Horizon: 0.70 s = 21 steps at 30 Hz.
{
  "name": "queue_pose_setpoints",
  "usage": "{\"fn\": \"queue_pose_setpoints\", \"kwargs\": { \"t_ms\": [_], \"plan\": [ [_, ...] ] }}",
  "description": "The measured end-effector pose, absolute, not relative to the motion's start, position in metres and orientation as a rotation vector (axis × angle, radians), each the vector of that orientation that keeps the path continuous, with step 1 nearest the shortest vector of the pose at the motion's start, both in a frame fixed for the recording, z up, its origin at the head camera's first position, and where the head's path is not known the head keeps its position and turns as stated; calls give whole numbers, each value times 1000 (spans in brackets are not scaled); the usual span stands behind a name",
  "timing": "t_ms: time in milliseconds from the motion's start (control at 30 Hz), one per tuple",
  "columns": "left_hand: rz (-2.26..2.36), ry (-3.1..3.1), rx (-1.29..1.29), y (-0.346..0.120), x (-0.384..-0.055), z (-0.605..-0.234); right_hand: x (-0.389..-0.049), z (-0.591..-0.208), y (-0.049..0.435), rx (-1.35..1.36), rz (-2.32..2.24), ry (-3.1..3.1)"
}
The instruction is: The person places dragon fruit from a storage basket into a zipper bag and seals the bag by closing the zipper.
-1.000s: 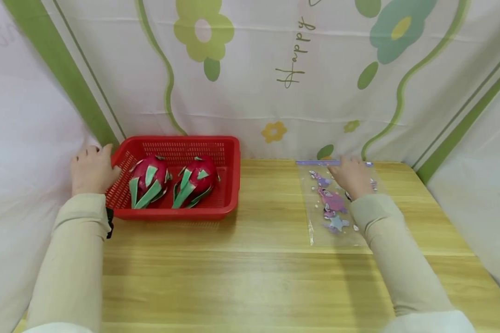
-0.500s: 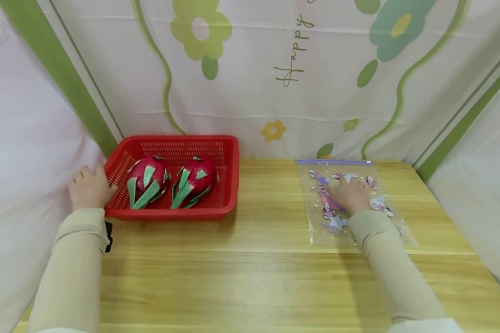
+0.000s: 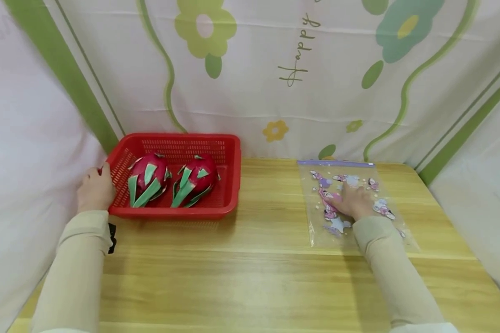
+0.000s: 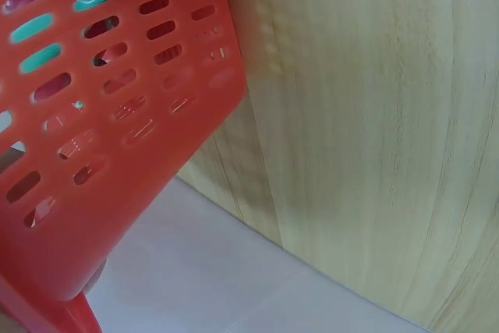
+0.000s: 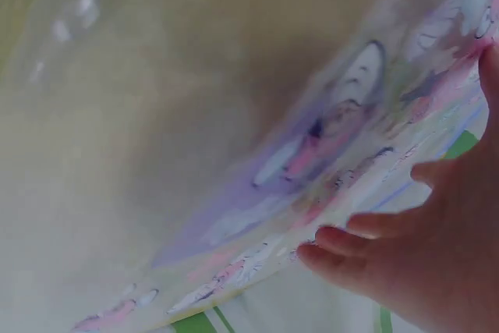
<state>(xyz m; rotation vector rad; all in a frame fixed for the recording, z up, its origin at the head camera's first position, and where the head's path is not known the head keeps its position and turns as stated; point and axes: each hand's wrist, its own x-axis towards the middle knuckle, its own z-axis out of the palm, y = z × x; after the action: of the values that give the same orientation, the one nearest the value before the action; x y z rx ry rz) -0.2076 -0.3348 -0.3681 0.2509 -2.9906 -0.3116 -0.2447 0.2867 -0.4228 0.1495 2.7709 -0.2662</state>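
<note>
A red plastic basket (image 3: 210, 212) with slotted sides stands at the back left, two dragon fruits, the left one (image 3: 150, 178) and the right one (image 3: 196, 179), lying in it. At its left side my left hand (image 3: 95, 190) grips the rim; in the left wrist view the slotted wall (image 4: 117, 138) fills the upper left and most of the hand is hidden. On the right lies a clear zip bag (image 3: 316, 222) with cartoon prints and a purple slider strip along its far edge. My right hand (image 3: 355, 201) rests on the bag's middle with fingers spread.
The wooden table (image 3: 241, 273) reaches back to a flower-printed cloth (image 3: 250, 83). White cloth walls close in on the left (image 3: 25, 152) and the right (image 3: 479, 194).
My right hand has slid from the bag's zip strip toward me, down to its middle. The left hand has shifted nearer along the basket's side and closed in on the rim.
</note>
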Motion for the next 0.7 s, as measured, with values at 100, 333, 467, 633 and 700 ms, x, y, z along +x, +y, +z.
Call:
{"fn": "queue_pose_setpoints", "kwargs": {
  "t_ms": [100,333,467,633,700],
  "plan": [
    [-300,-2990,242,-333,-209,-368,-241,-425,290,148,-319,2660],
    [-332,-2986,275,-330,-212,-367,-240,-422,297,98,-351,2611],
    [-330,-2983,290,-329,-212,-367,-240,-423,301,57,-342,2607],
    [-318,-2983,301,-330,-211,-367,-242,-423,304,-37,-375,2608],
    [-309,-2994,308,-331,-211,-367,-243,-425,307,-89,-390,2614]
  ]
}}
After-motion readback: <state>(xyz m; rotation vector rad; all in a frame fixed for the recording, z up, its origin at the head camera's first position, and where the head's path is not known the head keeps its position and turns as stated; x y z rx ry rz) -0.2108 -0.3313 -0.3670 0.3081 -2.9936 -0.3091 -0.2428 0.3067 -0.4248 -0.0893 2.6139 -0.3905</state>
